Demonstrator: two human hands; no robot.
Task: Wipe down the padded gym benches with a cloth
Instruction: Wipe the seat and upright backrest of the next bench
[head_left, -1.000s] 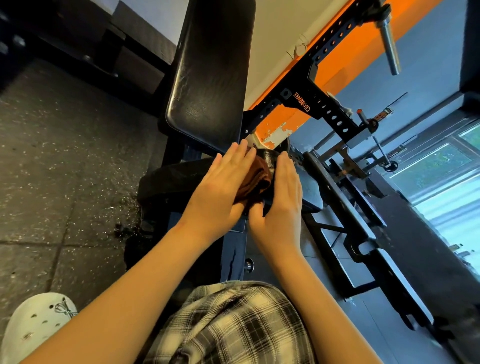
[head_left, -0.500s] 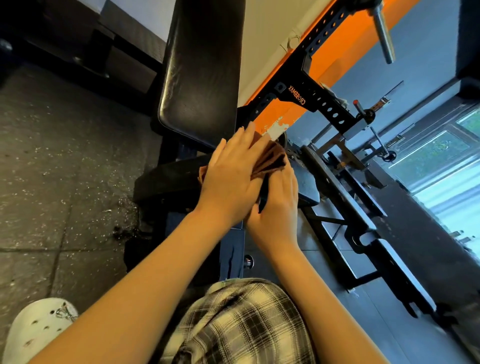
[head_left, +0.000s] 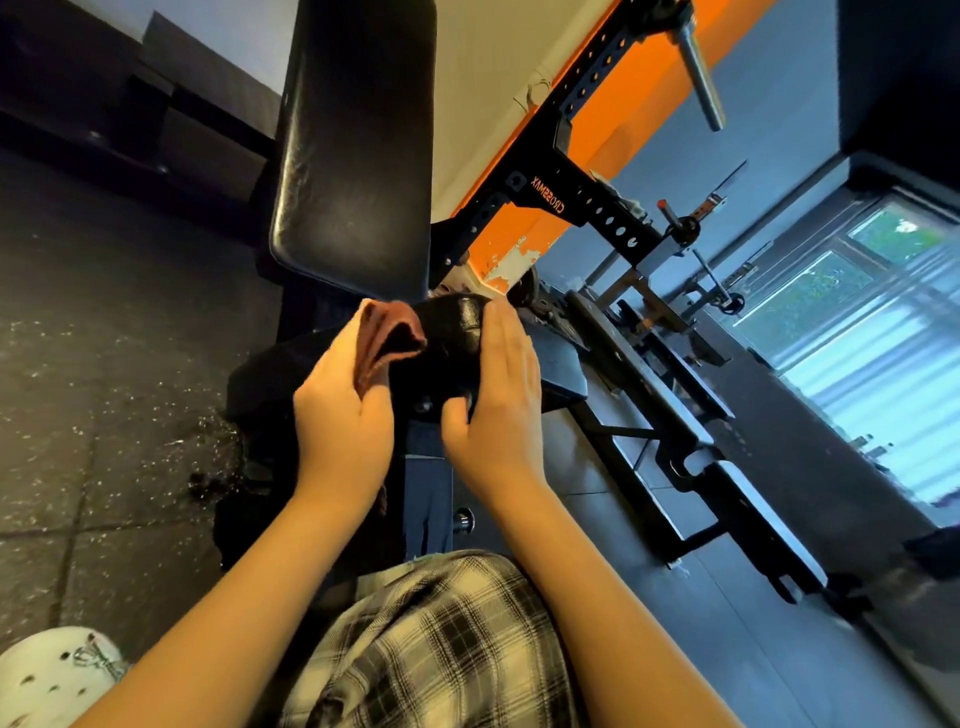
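A small black padded seat (head_left: 451, 332) sits below the long black back pad (head_left: 353, 156) of the bench, at the middle of the head view. My left hand (head_left: 340, 410) grips a bunched brown cloth (head_left: 387, 338) against the seat's left side. My right hand (head_left: 501, 395) lies on the seat's right side with its fingers straight and its thumb against the near edge. The seat's near part is hidden behind both hands.
A black rack upright (head_left: 561, 192) with holes and a steel bar peg (head_left: 701, 78) stand to the right of the bench. Black frame rails (head_left: 675, 415) run along the grey floor at right. Speckled rubber floor (head_left: 104, 338) lies left. My white shoe (head_left: 47, 675) is at bottom left.
My left hand has drawn the cloth back off the top of the seat to its left side, where it now bunches. The seat's shiny top shows. My right hand stayed on the right side.
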